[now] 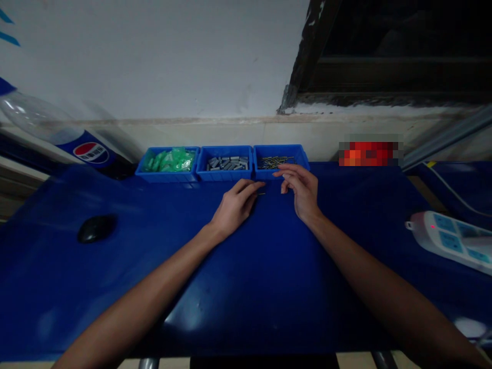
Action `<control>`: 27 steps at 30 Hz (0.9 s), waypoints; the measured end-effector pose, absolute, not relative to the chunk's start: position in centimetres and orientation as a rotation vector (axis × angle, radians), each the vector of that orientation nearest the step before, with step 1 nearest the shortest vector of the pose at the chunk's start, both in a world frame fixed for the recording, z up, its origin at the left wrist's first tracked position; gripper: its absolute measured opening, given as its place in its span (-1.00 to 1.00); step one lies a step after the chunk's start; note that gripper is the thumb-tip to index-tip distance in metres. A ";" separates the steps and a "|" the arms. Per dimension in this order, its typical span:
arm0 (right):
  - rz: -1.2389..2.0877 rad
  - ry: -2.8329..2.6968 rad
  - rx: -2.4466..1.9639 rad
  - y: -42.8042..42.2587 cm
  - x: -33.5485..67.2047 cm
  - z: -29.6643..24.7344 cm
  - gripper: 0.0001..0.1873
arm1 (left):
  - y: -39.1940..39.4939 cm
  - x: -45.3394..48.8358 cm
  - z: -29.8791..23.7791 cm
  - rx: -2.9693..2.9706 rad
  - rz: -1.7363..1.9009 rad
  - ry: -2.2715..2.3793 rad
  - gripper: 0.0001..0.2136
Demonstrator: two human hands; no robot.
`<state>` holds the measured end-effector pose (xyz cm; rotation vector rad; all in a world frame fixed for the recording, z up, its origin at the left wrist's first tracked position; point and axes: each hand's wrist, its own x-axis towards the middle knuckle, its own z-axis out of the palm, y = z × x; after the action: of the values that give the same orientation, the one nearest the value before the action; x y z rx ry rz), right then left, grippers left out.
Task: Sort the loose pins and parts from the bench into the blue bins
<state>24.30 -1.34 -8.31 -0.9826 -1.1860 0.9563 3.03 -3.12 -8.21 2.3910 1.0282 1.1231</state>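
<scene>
Three blue bins stand in a row at the back of the blue table (246, 287). The left bin (168, 164) holds green plastic bags, the middle bin (225, 163) grey metal blocks, the right bin (280, 160) thin metal pins. My left hand (235, 205) rests on the table in front of the middle bin, fingers pressed together around a small dark part (262, 193) at its fingertips. My right hand (300, 187) hovers at the front edge of the right bin, fingers loosely curled, nothing visible in it.
A black mouse (96, 228) lies at the left. A large plastic cola bottle (57, 133) lies on its side at the back left. A white power strip (451, 241) with a red light sits at the right, and a blurred red object (371, 152) sits behind.
</scene>
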 end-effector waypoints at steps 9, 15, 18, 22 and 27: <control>1.058 -1.373 -1.009 -1.5 23.9 -7.9 -0.81 | -2.0 2.7 -8.6 1.654 1.283 1.032 -0.66; 1.120 -1.545 -1.036 -1.9 23.3 -7.9 -0.74 | -1.6 2.7 -8.2 1.438 1.230 1.017 -0.69; 1.118 -1.574 -1.036 -1.8 23.4 -8.0 -0.75 | -1.6 2.7 -8.0 1.445 1.212 1.005 -0.71; 1.147 -1.567 -1.023 -1.7 23.5 -8.0 -0.76 | -1.7 2.8 -8.0 1.459 1.198 1.005 -0.72; 1.147 -1.500 -1.008 -1.6 23.6 -7.9 -0.77 | -1.7 3.0 -8.0 1.473 1.211 1.027 -0.70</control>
<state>23.57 -1.60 -7.91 -1.0082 -1.4997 1.1475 2.95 -1.74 -7.99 1.4726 1.0272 1.2108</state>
